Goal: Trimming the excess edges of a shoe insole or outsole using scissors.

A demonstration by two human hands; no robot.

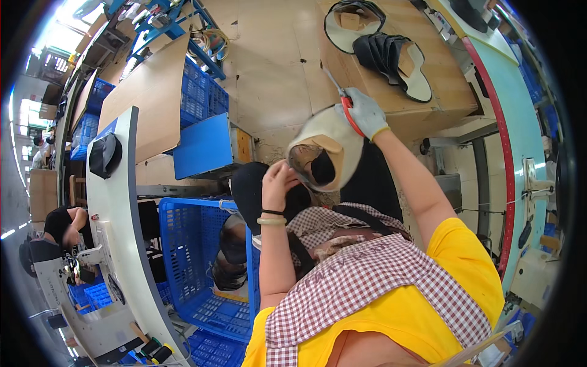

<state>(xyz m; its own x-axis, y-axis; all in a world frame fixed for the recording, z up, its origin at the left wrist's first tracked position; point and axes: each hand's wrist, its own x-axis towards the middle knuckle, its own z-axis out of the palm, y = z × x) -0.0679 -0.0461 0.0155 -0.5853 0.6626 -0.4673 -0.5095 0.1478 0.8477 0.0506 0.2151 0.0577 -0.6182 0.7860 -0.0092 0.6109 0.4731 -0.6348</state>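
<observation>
Over my lap is a cream-coloured hat (351, 144), its round brim spread out and its opening turned up, with a tan piece and dark material showing inside. My left hand (278, 182) is bare and pinches the hat's near left edge between curled fingers. In a pale work glove, my right hand (367, 115) grips scissors (350, 114) by their red handles beside the hat's far right edge. The scissor blades point away and up to the left, clear of the hat. How my left fingertips meet the edge is partly hidden.
Ahead to the right, a cardboard box (397, 129) carries a stack of black-and-cream hats (391, 64) and another round hat (333, 33). At my left stands a blue crate (189, 263) holding dark pieces. A long pale table (113, 202) bears a black cap (105, 155).
</observation>
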